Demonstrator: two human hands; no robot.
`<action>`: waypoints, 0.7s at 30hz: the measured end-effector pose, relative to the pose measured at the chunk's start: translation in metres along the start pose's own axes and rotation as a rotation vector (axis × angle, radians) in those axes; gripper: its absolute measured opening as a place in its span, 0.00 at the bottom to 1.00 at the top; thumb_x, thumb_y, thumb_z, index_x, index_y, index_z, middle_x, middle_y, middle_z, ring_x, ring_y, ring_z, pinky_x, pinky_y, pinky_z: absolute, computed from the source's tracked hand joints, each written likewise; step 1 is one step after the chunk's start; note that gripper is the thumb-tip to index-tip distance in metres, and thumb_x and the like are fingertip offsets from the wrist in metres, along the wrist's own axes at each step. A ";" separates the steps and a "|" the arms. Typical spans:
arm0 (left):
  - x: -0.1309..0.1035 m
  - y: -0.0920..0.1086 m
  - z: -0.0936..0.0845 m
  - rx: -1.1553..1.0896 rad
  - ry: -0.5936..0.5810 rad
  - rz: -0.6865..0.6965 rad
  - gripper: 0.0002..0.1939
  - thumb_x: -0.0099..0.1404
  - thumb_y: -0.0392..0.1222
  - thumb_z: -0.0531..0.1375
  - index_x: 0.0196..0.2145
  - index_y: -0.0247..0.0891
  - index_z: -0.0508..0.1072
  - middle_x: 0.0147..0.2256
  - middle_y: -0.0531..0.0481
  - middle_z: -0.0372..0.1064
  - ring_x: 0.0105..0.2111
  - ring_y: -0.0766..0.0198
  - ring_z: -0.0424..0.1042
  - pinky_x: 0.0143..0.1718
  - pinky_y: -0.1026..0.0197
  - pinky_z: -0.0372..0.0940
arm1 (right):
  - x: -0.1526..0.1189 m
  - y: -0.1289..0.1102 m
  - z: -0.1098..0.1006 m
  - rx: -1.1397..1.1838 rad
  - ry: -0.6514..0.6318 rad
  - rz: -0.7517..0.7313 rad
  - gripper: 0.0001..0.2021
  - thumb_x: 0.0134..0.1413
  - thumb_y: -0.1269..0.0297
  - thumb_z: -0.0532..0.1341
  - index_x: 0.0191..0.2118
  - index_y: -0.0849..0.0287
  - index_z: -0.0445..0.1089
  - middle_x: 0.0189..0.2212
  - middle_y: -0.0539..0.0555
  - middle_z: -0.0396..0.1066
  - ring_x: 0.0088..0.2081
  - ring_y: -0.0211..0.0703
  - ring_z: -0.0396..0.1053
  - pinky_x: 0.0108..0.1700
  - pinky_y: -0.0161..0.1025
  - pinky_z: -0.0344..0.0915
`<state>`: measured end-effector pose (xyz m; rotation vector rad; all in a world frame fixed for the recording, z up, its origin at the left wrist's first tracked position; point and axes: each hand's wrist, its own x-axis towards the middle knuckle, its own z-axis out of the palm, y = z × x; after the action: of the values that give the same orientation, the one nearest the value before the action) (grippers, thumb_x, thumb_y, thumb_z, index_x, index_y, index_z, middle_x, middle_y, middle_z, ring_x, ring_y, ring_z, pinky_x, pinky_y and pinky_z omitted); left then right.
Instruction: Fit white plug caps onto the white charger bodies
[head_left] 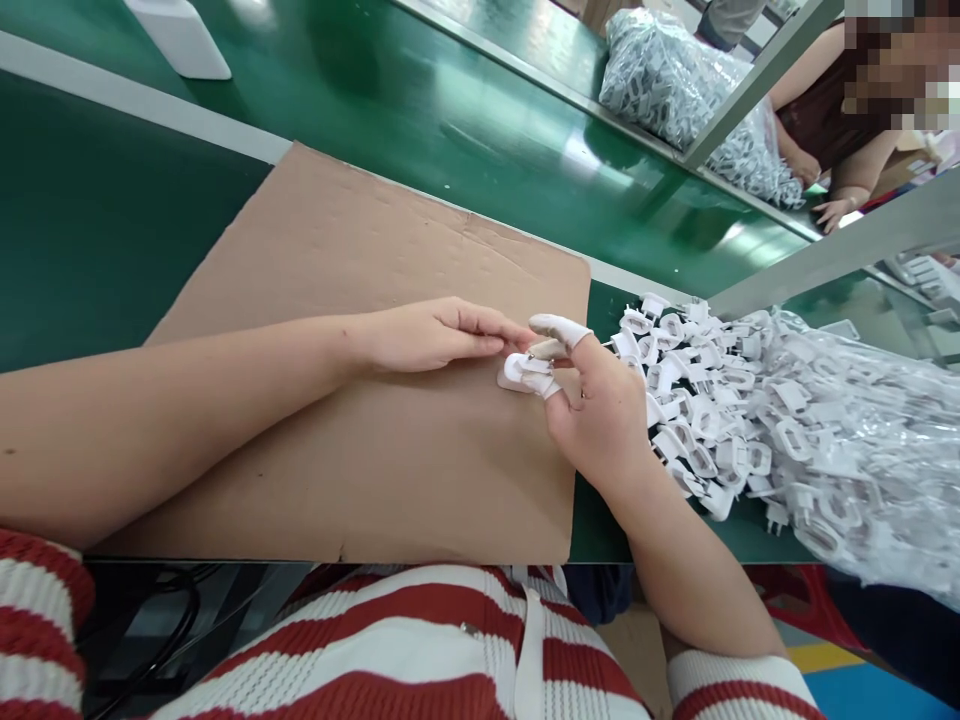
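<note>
White finger covers are on the thumb and fingers of my right hand, which is closed on a small white plastic part over the right side of a brown cardboard sheet. Just left of it is my left hand, its fingers stretched out toward the part and their tips close to the right fingertips. Nothing shows in the left palm. Right of the cardboard lies a heap of similar white plastic parts.
A clear plastic bag with white parts adjoins the heap. Behind the cardboard runs a pale rail, then a glossy green surface bearing a white object. At the back right, a person's hands are near another filled bag.
</note>
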<state>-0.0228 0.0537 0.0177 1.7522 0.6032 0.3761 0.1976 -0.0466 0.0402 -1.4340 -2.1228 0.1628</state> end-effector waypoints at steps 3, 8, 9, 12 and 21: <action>-0.004 -0.002 0.008 0.007 -0.002 0.070 0.24 0.67 0.51 0.65 0.59 0.48 0.75 0.56 0.46 0.75 0.54 0.51 0.75 0.55 0.53 0.71 | -0.003 -0.002 0.003 0.022 0.013 0.009 0.24 0.56 0.75 0.58 0.59 0.57 0.67 0.45 0.57 0.79 0.42 0.50 0.77 0.44 0.43 0.71; -0.008 0.002 0.029 0.287 0.107 0.109 0.17 0.68 0.53 0.65 0.52 0.47 0.79 0.50 0.47 0.77 0.50 0.52 0.74 0.55 0.53 0.69 | 0.001 0.001 -0.004 0.172 -0.040 0.090 0.27 0.61 0.68 0.62 0.65 0.60 0.60 0.55 0.59 0.73 0.45 0.46 0.77 0.46 0.42 0.74; -0.008 0.004 0.029 0.303 0.111 0.059 0.16 0.69 0.55 0.65 0.51 0.49 0.79 0.49 0.48 0.77 0.49 0.51 0.75 0.52 0.53 0.70 | 0.003 0.004 -0.007 0.191 -0.048 0.133 0.29 0.62 0.65 0.62 0.67 0.59 0.58 0.58 0.60 0.70 0.44 0.44 0.77 0.45 0.41 0.74; 0.006 0.008 0.011 0.341 0.196 -0.100 0.20 0.63 0.62 0.66 0.51 0.59 0.78 0.52 0.59 0.76 0.50 0.44 0.74 0.50 0.48 0.70 | 0.010 0.020 -0.015 0.061 -0.047 0.216 0.28 0.63 0.61 0.63 0.66 0.61 0.60 0.64 0.65 0.63 0.50 0.49 0.75 0.48 0.44 0.74; 0.114 0.027 -0.091 0.715 0.574 -0.206 0.16 0.54 0.68 0.67 0.36 0.61 0.81 0.29 0.70 0.77 0.44 0.40 0.75 0.40 0.49 0.67 | 0.024 0.065 -0.012 -0.292 -0.227 0.504 0.35 0.59 0.55 0.67 0.65 0.72 0.62 0.66 0.78 0.59 0.71 0.79 0.50 0.69 0.73 0.50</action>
<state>0.0263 0.1871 0.0605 2.2306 1.4547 0.5697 0.2502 -0.0010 0.0334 -2.2020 -1.9708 0.2207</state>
